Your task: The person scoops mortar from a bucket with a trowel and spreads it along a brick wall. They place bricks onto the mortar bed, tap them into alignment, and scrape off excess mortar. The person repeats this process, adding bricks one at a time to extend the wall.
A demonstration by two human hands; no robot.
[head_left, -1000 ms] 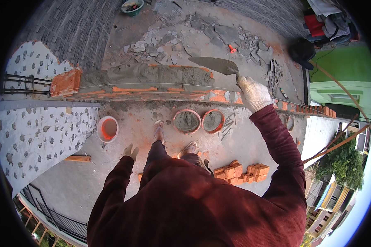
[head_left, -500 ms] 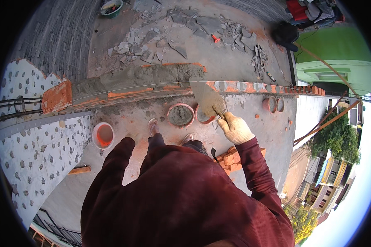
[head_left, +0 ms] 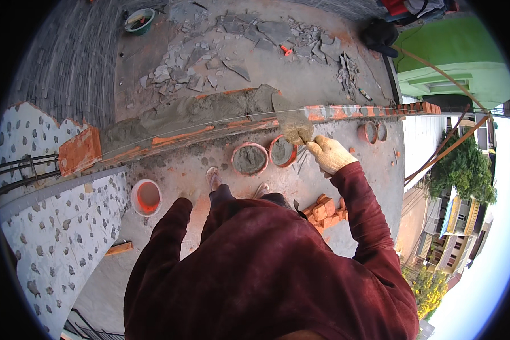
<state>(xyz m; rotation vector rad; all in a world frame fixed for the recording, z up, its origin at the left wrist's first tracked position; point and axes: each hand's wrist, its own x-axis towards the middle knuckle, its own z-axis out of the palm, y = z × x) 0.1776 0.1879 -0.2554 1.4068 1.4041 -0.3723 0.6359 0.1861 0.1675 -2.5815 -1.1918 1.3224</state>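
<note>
My right hand (head_left: 330, 154), in a pale knitted glove, is closed round the handle of a trowel (head_left: 294, 124). The trowel's mortar-smeared blade lies over the low brick wall (head_left: 181, 136), its tip at the end of a thick bed of wet grey mortar (head_left: 209, 109). A thin string runs along the wall past the blade. Below the trowel stand two buckets of mortar, one orange-rimmed (head_left: 284, 152) and one beside it (head_left: 249, 158). My left hand (head_left: 188, 196) hangs low at my left; the sleeve hides most of it, so its fingers do not show.
A white bucket with an orange inside (head_left: 147, 198) stands at the left. Loose bricks (head_left: 325, 212) are piled by my right side. Two more buckets (head_left: 368, 133) sit farther right. Broken grey slabs (head_left: 195, 59) and an orange-handled tool (head_left: 287, 50) lie beyond the wall.
My right hand has moved slightly right and up with the trowel, whose blade has shifted right along the wall. The mortar at the wall's end is heaped higher. My left hand stays low.
</note>
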